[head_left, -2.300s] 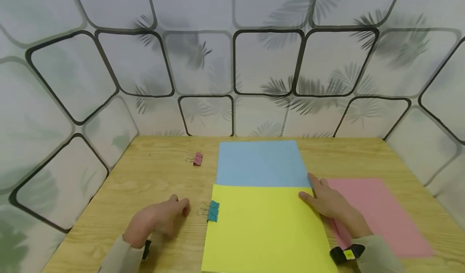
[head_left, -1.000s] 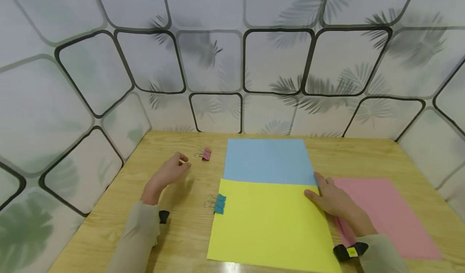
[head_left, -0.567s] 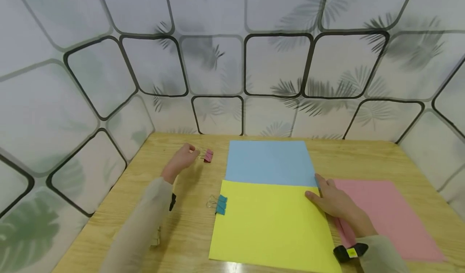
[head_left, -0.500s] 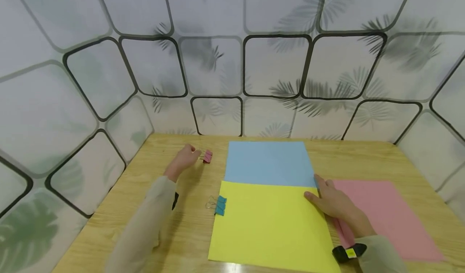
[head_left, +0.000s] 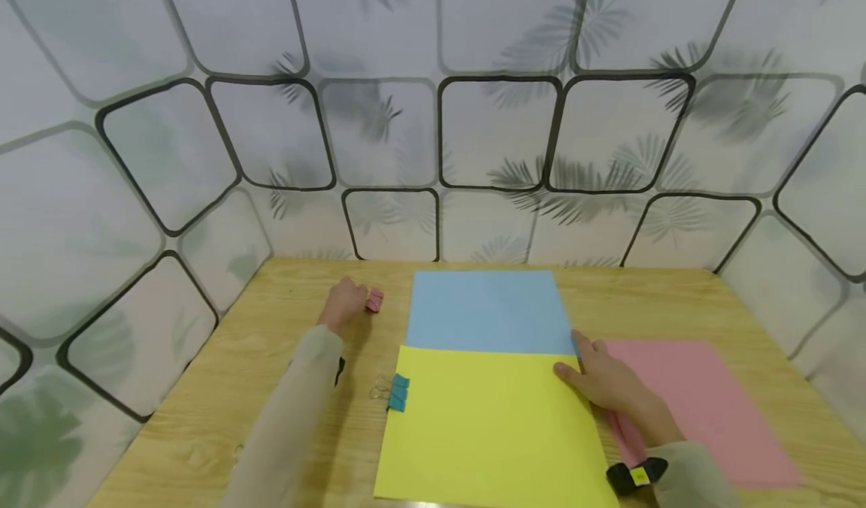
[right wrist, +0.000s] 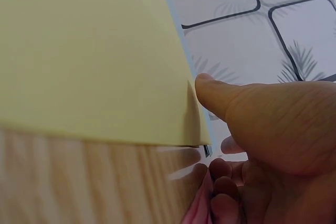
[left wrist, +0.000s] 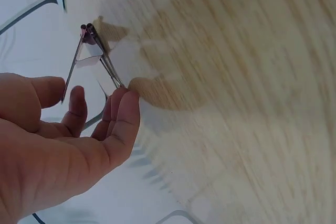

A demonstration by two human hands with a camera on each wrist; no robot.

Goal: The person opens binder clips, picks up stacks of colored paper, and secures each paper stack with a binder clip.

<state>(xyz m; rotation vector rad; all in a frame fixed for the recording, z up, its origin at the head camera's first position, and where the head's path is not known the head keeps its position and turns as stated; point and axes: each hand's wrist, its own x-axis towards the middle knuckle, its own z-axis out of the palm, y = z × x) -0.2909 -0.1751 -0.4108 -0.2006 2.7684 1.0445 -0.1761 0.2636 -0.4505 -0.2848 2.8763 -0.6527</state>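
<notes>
My left hand (head_left: 343,301) is at a small pink binder clip (head_left: 375,300) near the back left of the table. In the left wrist view, the thumb and fingertips sit at the ends of the two spread wire handles of the binder clip (left wrist: 88,36). My right hand (head_left: 612,384) rests at the right edge of a yellow sheet (head_left: 487,425), its thumb on that edge and its index finger beside a blue sheet (head_left: 483,309). Yellow overlaps blue. A teal binder clip (head_left: 398,393) grips the left edge of the yellow sheet.
A pink sheet (head_left: 704,410) lies on the right, its near-left edge folded up under my right wrist. A small wire loop (head_left: 237,452) shows beside my left sleeve. Patterned panels (head_left: 501,132) stand behind the wooden table (head_left: 643,297).
My left hand has gone forward from beside the teal clip to the pink binder clip and taken its handles. My right hand has stayed at the sheets' edge.
</notes>
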